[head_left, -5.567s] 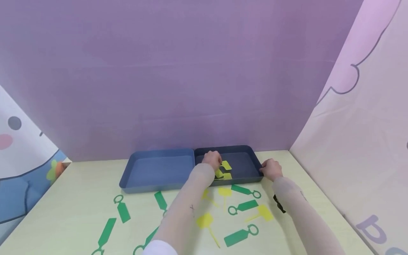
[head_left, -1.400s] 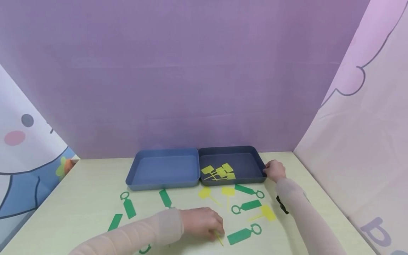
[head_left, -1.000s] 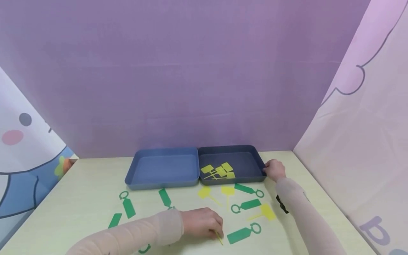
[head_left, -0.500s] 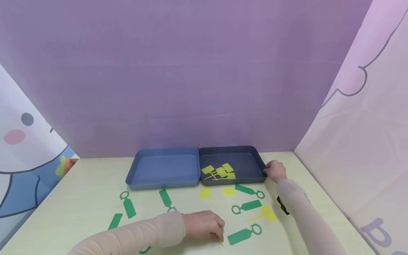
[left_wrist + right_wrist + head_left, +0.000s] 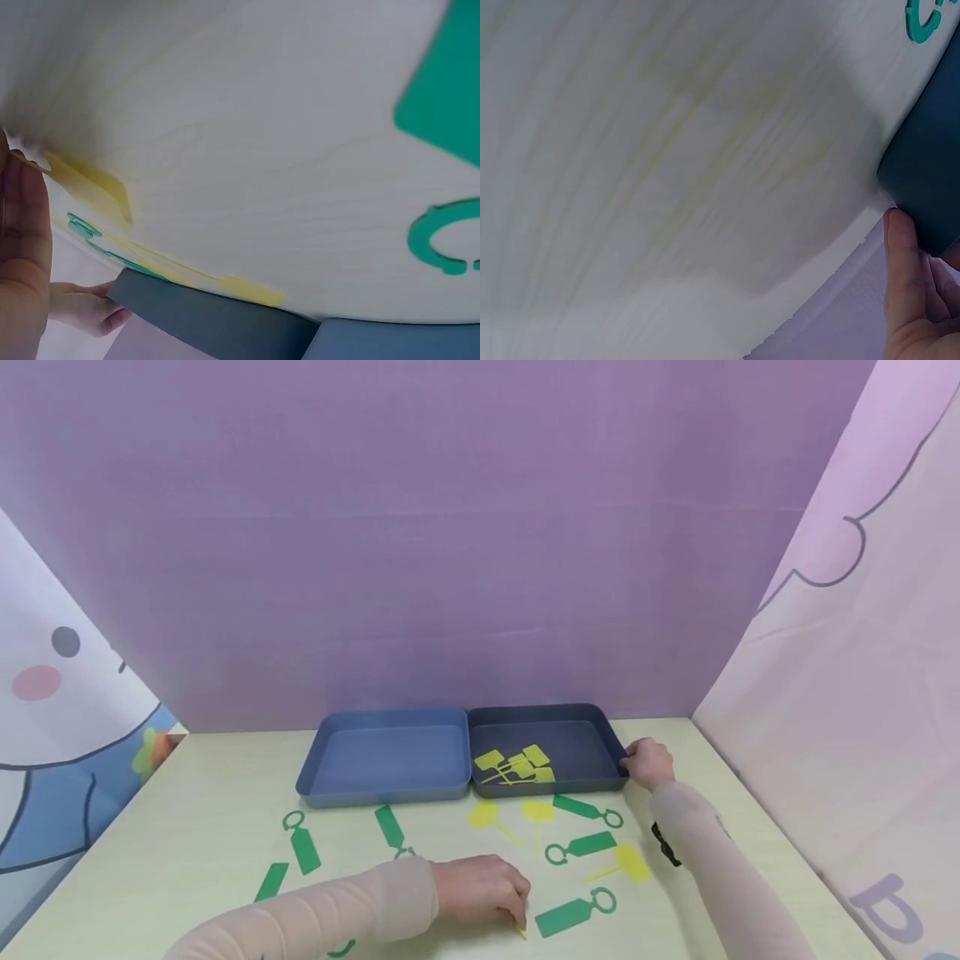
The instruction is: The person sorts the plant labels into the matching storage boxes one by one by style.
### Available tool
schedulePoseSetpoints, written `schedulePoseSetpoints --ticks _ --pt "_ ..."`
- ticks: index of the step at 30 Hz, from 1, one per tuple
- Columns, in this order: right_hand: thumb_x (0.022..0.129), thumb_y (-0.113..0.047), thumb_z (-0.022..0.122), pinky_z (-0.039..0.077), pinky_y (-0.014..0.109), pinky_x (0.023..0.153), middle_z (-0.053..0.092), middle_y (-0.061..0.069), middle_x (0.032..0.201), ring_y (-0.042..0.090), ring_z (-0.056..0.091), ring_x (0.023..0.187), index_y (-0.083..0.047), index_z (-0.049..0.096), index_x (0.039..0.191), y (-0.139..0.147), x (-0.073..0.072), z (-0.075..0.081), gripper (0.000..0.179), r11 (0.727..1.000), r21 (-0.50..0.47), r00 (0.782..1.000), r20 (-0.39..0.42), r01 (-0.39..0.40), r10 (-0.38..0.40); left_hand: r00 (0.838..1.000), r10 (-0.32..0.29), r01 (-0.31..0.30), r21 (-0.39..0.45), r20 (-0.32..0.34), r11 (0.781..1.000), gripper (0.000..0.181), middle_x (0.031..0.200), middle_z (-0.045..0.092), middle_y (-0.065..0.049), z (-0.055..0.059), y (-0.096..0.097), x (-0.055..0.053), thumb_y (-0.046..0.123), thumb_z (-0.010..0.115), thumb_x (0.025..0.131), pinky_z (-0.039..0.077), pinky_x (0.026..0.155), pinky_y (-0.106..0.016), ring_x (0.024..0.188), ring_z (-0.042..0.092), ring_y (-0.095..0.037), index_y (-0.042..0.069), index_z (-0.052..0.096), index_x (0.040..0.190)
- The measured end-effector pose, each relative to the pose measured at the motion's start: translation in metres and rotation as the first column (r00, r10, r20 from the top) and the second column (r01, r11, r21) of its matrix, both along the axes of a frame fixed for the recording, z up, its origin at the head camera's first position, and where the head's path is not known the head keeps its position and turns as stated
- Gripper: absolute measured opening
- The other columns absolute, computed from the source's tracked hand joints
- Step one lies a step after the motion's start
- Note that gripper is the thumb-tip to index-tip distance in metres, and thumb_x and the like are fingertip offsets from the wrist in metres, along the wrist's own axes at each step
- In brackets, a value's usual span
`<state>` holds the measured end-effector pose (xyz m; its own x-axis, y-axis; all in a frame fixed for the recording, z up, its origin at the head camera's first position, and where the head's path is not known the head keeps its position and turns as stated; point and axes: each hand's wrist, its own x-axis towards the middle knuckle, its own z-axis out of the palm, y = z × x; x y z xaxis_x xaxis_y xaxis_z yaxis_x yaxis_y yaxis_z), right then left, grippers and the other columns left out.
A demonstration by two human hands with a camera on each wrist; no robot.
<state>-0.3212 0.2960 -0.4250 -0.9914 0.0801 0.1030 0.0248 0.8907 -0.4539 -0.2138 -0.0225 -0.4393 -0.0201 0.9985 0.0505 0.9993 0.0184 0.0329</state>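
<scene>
My left hand (image 5: 480, 889) is low over the front of the table, its fingers pinching the thin stem of a yellow tag (image 5: 94, 187). Most of that tag is hidden by the hand in the head view; the left wrist view shows its flat plate tilted against the table. At the right, my right hand (image 5: 648, 762) grips the right end of a dark blue tray (image 5: 577, 747), thumb against the outer wall in the right wrist view. Several yellow tags (image 5: 517, 766) lie overlapping in this tray's left half.
A lighter blue tray (image 5: 397, 756) stands against the dark one's left side. Several green ring tags (image 5: 566, 917) and loose yellow tags (image 5: 632, 862) lie flat before the trays. A small black item (image 5: 664, 845) lies beside the right forearm. A purple backdrop (image 5: 450, 568) rises behind.
Earlier, my left hand was over the dark tray among yellow tags; it came back to the table's front. Over the last second its fingers shifted slightly along the stem. My right hand stayed put.
</scene>
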Motion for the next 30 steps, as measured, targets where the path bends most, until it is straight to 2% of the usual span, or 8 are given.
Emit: schedulePoseSetpoints --ticks 4,10,18,23,30 --pt "0.083 -0.008 0.061 0.047 0.051 0.082 0.066 0.025 0.099 0.040 0.061 0.090 0.010 0.064 0.101 0.000 0.000 0.001 0.026 1.000 0.010 1.000 -0.004 -0.006 0.006 1.000 0.015 -0.015 0.007 0.002 1.000 0.018 0.086 0.062 0.014 0.007 0.001 -0.001 0.014 0.065 0.084 0.037 0.077 0.001 0.084 0.056 0.009 0.025 0.073 0.095" --pt "0.083 -0.008 0.060 0.046 0.052 0.083 0.065 0.025 0.100 0.040 0.061 0.091 0.010 0.064 0.102 0.000 0.000 0.002 0.026 1.000 0.013 1.000 -0.008 -0.001 0.001 0.999 0.037 -0.038 0.019 0.009 0.999 0.017 0.086 0.063 0.012 0.027 0.003 -0.006 0.015 0.065 0.084 0.037 0.077 0.001 0.082 0.057 0.007 0.022 0.073 0.097" --pt "0.083 -0.007 0.060 0.046 0.052 0.083 0.066 0.025 0.099 0.041 0.061 0.091 0.010 0.064 0.101 0.000 -0.001 0.001 0.025 1.000 0.013 1.000 -0.008 -0.001 0.001 0.990 0.131 -0.135 0.108 0.045 0.985 0.015 0.087 0.065 0.007 0.052 0.013 -0.027 0.014 0.066 0.083 0.038 0.076 0.001 0.080 0.059 0.004 0.016 0.073 0.097" --pt "0.084 -0.007 0.060 0.045 0.053 0.085 0.065 0.025 0.100 0.041 0.060 0.093 0.010 0.064 0.102 -0.001 0.001 0.003 0.026 1.000 0.002 1.000 0.000 0.003 -0.003 0.972 0.212 -0.223 0.120 0.098 0.967 0.017 0.089 0.065 0.006 0.061 0.018 -0.045 0.012 0.065 0.084 0.040 0.072 0.000 0.081 0.060 0.002 0.014 0.073 0.099" --pt "0.083 -0.007 0.060 0.047 0.051 0.082 0.066 0.024 0.098 0.040 0.061 0.090 0.009 0.065 0.101 -0.003 0.002 0.001 0.024 1.000 -0.009 1.000 0.001 0.005 -0.005 0.933 0.313 -0.334 0.108 0.176 0.936 0.019 0.088 0.065 0.004 0.067 0.026 -0.072 0.011 0.066 0.083 0.042 0.067 -0.003 0.077 0.059 -0.001 0.014 0.072 0.101"
